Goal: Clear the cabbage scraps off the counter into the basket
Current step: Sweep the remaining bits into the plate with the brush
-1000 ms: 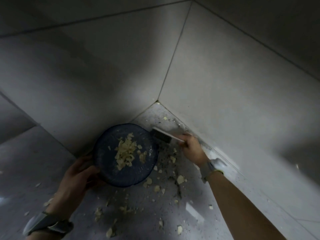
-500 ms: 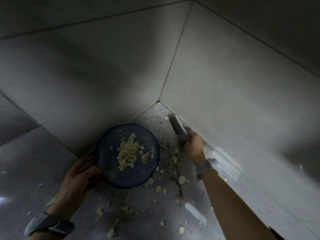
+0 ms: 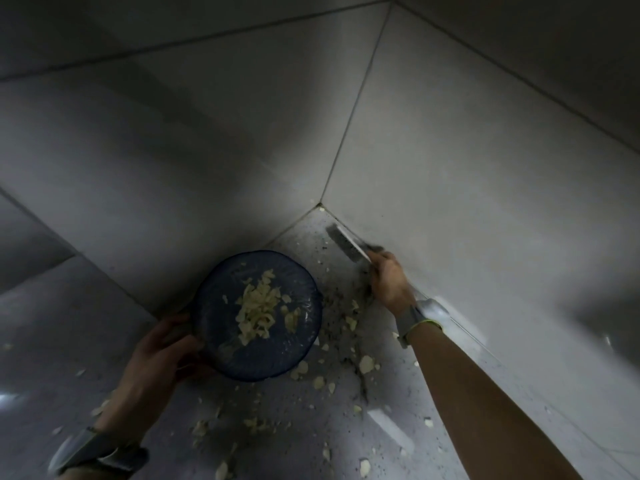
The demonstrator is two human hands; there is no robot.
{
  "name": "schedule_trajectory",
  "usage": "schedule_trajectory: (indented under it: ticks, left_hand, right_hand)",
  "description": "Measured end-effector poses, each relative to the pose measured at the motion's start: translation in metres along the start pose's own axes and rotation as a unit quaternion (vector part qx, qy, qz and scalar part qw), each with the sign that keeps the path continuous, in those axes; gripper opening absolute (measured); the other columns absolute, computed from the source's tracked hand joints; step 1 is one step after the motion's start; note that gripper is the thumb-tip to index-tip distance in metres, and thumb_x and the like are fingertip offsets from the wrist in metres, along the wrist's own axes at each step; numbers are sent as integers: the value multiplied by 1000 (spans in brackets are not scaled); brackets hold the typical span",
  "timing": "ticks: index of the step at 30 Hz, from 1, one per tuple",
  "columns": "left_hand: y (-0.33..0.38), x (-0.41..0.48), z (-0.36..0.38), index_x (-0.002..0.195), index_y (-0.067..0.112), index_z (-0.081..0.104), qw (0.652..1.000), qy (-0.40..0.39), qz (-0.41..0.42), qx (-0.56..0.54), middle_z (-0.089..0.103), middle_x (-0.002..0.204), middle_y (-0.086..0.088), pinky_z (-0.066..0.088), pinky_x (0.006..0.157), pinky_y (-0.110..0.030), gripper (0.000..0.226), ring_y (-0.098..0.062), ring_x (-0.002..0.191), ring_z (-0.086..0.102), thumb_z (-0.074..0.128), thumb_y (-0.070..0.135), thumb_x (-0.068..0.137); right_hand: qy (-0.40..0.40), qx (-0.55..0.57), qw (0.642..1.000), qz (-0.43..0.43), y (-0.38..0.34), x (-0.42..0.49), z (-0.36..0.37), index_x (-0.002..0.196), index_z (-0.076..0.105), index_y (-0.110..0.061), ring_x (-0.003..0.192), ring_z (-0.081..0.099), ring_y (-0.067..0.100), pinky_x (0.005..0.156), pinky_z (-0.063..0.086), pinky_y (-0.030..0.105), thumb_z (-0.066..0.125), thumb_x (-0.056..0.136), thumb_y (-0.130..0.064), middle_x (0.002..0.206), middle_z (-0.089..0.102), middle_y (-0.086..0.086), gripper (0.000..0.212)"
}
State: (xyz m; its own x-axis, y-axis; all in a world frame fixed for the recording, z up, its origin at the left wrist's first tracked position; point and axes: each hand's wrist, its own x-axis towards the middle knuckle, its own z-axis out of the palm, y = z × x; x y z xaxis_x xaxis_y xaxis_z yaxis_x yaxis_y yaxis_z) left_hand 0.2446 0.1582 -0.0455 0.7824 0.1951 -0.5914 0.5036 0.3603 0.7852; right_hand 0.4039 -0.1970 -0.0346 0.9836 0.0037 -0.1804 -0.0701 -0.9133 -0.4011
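At the lower left of the frame my left hand [image 3: 157, 367] has its grip clamped on the near-left rim of the one blue basket [image 3: 257, 315], with a grey wristband [image 3: 95, 452] on that wrist. The basket sits low centre, its far edge close to the left wall [image 3: 173, 161], and inside it lies one pale heap of cabbage scraps [image 3: 258, 313] plus a few stray bits. Right of and below the basket, loose scraps [image 3: 366, 364] are scattered over the speckled grey desk [image 3: 298, 427], too many small flecks to count; about a dozen larger pieces show. Further right, my right hand [image 3: 389, 284] has its grip closed round the handle of one knife [image 3: 346, 242], whose blade points up toward the corner, lying along the foot of the right wall [image 3: 485, 168]. A second wristband [image 3: 417, 317] is on that wrist.
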Motion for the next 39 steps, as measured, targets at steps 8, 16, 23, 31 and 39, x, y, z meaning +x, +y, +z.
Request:
schedule_trajectory:
  ticks: [8, 16, 23, 31, 39]
  left_hand:
    - [5, -3, -3, 105, 14, 65, 1000, -14, 6, -2, 73, 77, -9, 59, 49, -33, 31, -24, 61, 66, 53, -11, 92]
    - [9, -8, -5, 105, 15, 65, 1000, -1, 6, -1, 69, 88, -16, 60, 49, -31, 32, -34, 72, 60, 53, -11, 93]
    - [11, -16, -16, 106, 18, 67, 1000, -14, 7, 13, 70, 92, -19, 59, 51, -31, 32, -34, 76, 61, 54, -8, 93]
    - [6, -21, -23, 105, 19, 65, 999, -19, 23, 16, 71, 89, -10, 57, 51, -31, 32, -24, 68, 65, 51, -8, 95]
    - [3, -18, -23, 91, 27, 74, 999, -26, 24, 21, 73, 85, -11, 55, 49, -31, 39, -23, 61, 68, 55, -7, 93]
  right_hand:
    - [-109, 12, 983, -148, -7, -5, -12, 108, 76, -9, 102, 65, 32, 89, 50, 45, 54, 77, 12, 106, 69, 13, 44]
    - [23, 82, 996, -25, -14, 5, -3, 136, 58, -7, 129, 52, 34, 109, 39, 34, 53, 98, -6, 141, 53, 17, 38]
    - [-167, -53, 965, -194, -53, 19, 10, 130, 65, -12, 123, 53, 30, 100, 39, 32, 58, 97, -7, 133, 55, 16, 35]
    - [-31, 52, 973, -223, -24, 6, 6, 110, 70, -34, 93, 62, 31, 78, 48, 36, 46, 81, -15, 105, 64, 10, 41]
    - [24, 2, 1000, -9, 4, 6, -5, 138, 55, -20, 123, 57, 33, 103, 46, 39, 55, 95, -12, 141, 54, 10, 44]
